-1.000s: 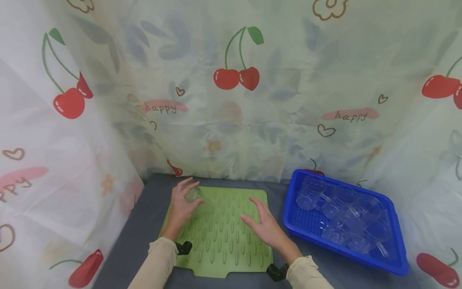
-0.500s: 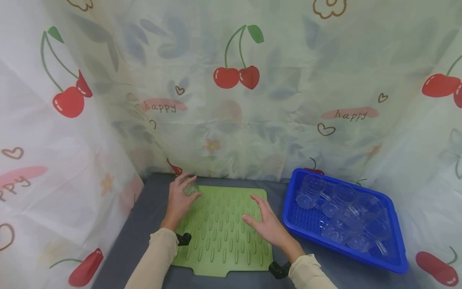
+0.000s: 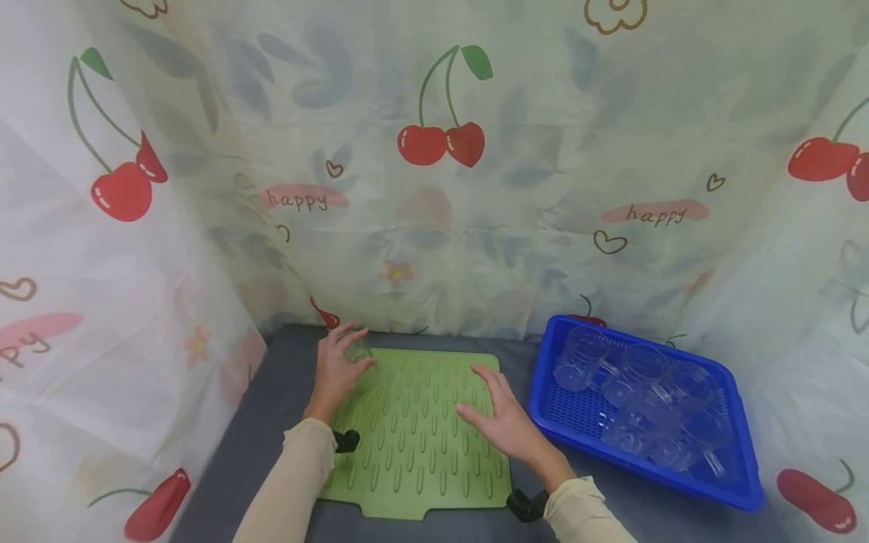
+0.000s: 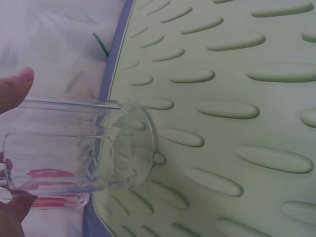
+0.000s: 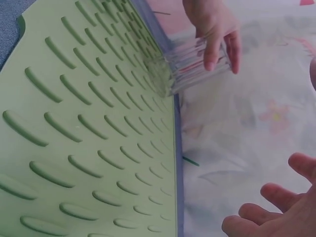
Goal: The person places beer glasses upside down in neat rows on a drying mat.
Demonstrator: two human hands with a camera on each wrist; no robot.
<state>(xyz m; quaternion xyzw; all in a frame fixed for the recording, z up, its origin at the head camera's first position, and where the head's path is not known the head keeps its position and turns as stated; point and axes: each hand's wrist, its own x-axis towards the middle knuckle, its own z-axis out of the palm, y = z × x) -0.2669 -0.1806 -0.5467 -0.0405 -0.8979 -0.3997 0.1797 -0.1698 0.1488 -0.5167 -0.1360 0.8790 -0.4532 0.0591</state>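
My left hand (image 3: 336,369) grips a clear glass mug (image 3: 358,353) upside down at the far left corner of the green ribbed drying mat (image 3: 421,445). In the left wrist view the mug (image 4: 79,148) has its rim against the mat (image 4: 237,98), thumb and fingertips around it. The right wrist view shows the same mug (image 5: 190,66) held by the left hand's fingers (image 5: 217,34). My right hand (image 3: 498,418) hovers open over the mat's right side, fingers spread, holding nothing; its fingertips (image 5: 276,207) show in the right wrist view.
A blue plastic basket (image 3: 543,400) with several clear glass mugs (image 3: 638,400) stands right of the mat on the dark grey tabletop (image 3: 271,422). A cherry-printed curtain (image 3: 434,188) encloses the back and both sides.
My left hand has carried the mug farther toward the mat's far left corner. My right hand has stayed nearly still over the mat.
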